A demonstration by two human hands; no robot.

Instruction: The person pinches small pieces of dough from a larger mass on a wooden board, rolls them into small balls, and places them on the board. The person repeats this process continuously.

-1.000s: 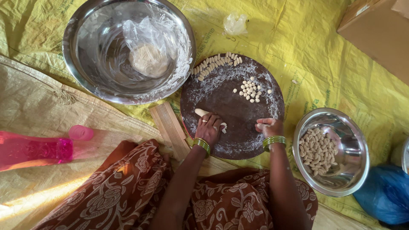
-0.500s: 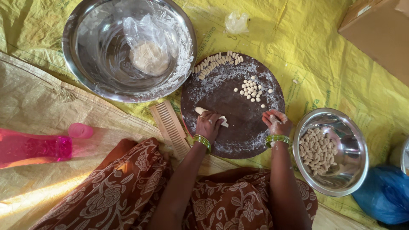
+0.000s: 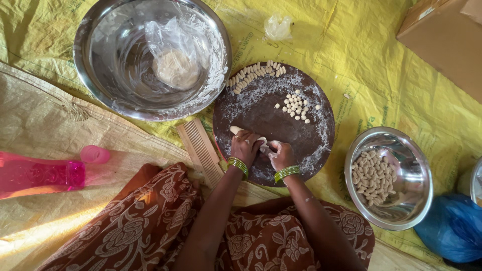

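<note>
The yellow woven plastic sheet spreads under everything the fingers work over. Up and to the left of them sits the large round steel mixing bowl, smeared white inside, with a lump of pale dough in a clear plastic bag at its middle. Directly beneath the fingers lies the round dark-brown wooden board, dusted with flour. Down to their right stands the smaller steel bowl, holding a heap of shaped pale dough pieces. Far to their left lies the pink plastic bottle on its side. Just left of the left wrist runs the ribbed pale wooden paddle. The left hand and right hand meet near the board's lower edge, fingers curled narrowly onto the short pale roll of dough, whose end pokes out up-left of the left fingers. Above the fingers sits a cluster of small round dough bits, and farther up a row of elongated dough pieces along the board's rim
</note>
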